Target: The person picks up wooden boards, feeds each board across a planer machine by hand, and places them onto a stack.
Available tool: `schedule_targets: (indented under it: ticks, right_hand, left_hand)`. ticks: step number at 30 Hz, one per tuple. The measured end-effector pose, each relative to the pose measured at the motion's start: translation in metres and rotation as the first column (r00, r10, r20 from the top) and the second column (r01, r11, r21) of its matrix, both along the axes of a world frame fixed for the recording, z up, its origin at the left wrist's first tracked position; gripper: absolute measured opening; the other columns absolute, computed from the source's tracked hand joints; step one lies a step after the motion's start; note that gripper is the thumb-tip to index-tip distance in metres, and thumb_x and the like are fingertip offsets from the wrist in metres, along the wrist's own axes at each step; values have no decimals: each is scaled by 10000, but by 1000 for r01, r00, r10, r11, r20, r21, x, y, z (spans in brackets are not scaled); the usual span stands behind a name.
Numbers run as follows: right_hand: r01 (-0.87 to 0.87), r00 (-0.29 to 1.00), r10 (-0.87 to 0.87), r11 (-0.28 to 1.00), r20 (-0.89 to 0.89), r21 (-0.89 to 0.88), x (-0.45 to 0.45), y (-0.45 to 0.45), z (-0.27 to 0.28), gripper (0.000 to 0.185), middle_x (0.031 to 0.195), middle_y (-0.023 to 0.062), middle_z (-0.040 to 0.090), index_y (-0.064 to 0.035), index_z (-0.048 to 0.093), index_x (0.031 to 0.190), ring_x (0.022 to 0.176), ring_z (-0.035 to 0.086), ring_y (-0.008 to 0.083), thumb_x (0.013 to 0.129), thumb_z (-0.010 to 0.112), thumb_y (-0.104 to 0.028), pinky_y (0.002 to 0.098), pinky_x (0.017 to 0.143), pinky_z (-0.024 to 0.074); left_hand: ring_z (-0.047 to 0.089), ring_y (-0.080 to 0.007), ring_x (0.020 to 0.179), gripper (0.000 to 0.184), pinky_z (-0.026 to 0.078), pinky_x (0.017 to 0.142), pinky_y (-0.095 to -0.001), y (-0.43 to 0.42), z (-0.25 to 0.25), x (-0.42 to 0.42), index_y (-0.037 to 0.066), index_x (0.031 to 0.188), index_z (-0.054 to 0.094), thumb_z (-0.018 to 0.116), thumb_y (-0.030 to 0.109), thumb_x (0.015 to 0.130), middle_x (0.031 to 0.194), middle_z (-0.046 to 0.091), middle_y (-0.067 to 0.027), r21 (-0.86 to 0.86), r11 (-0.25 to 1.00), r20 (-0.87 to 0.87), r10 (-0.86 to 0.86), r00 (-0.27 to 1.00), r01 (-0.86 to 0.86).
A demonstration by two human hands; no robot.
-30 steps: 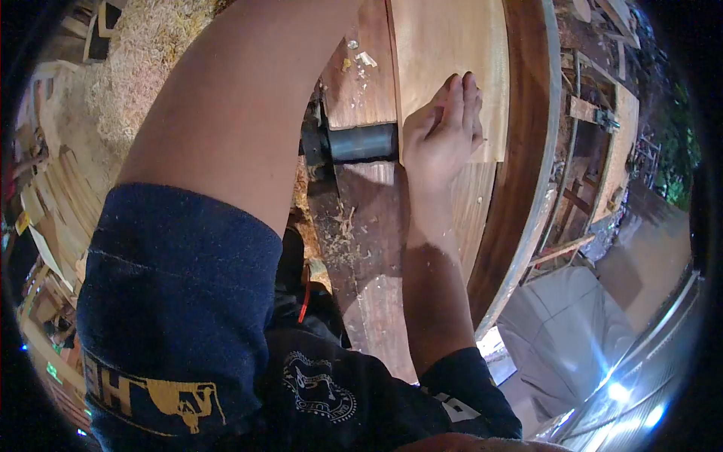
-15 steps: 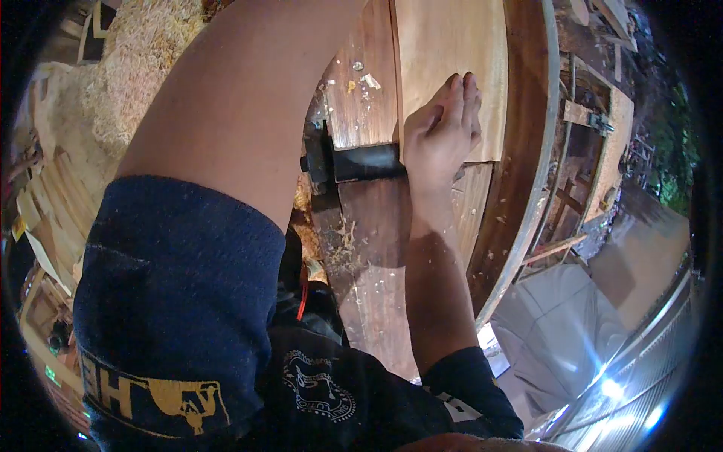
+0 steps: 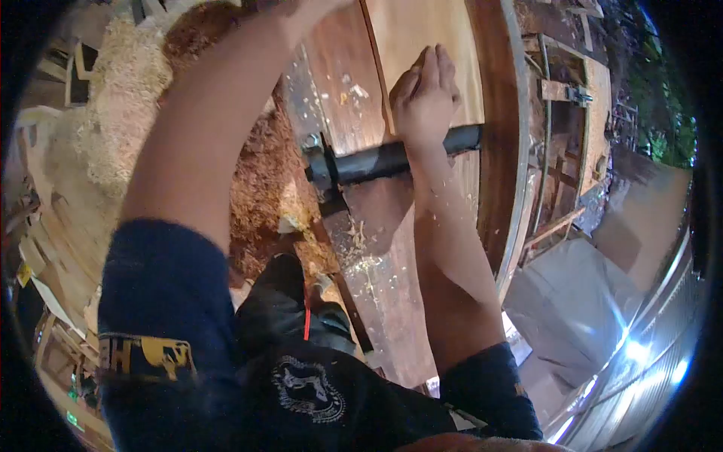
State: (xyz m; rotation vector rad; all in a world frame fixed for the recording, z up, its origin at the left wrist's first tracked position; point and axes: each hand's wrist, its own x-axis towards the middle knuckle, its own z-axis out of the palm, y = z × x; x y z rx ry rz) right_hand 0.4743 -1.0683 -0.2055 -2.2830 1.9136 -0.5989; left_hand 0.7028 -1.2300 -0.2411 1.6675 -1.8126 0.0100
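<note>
My right hand (image 3: 427,94) lies on a pale wooden board (image 3: 399,34), its fingers stretched forward and close together. The board's near end is just beyond a black bar (image 3: 369,163), which crosses the brown work surface (image 3: 384,215) under my right wrist. My left forearm (image 3: 218,128) reaches over the left side to the top edge of the view. The left hand itself is cut off there, so what it touches is hidden. Small wood chips are scattered on the surface on both sides of the bar.
A long brown upright side (image 3: 501,128) borders the work surface on the right. Reddish shavings (image 3: 260,196) and a pale shavings heap (image 3: 124,98) cover the floor at left. A wooden frame (image 3: 561,151) and a grey sheet (image 3: 576,301) are further right.
The pale board and my right hand have moved forward, and more of the black bar shows to the right of my wrist. My left arm stretches further forward; the camera view has shifted.
</note>
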Motion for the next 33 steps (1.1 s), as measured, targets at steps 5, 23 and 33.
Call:
schedule_targets:
  ticks: [5, 23, 33]
  right_hand:
    - [23, 973, 31, 974, -229, 226, 21, 2, 46, 990, 1621, 318, 305, 48, 330, 1557, 1505, 279, 509, 908, 652, -627, 616, 1179, 271]
    - [198, 910, -78, 944, -406, 263, -24, -31, 174, 387, 849, 258, 710, 2, 542, 1268, 754, 730, 423, 938, 611, -187, 528, 654, 600]
    - [49, 999, -37, 855, -32, 516, -41, 94, 247, 354, 832, 275, 699, 70, 586, 1088, 849, 714, 454, 852, 759, -128, 476, 730, 570]
  left_hand:
    - [319, -322, 1538, 505, 238, 1170, -742, 83, 33, 7, 316, 1492, 550, 429, 531, 1050, 1630, 431, -3, 209, 927, 352, 227, 908, -312]
    - [288, -356, 1549, 547, 292, 1136, -746, 74, 44, 11, 260, 1538, 461, 426, 495, 1045, 1676, 343, -32, 372, 899, 197, 167, 966, -232]
    - [453, -293, 1453, 431, 409, 1110, -642, 76, 31, 24, 209, 1379, 644, 557, 406, 1005, 1518, 558, -43, 256, 952, -32, 179, 983, -165]
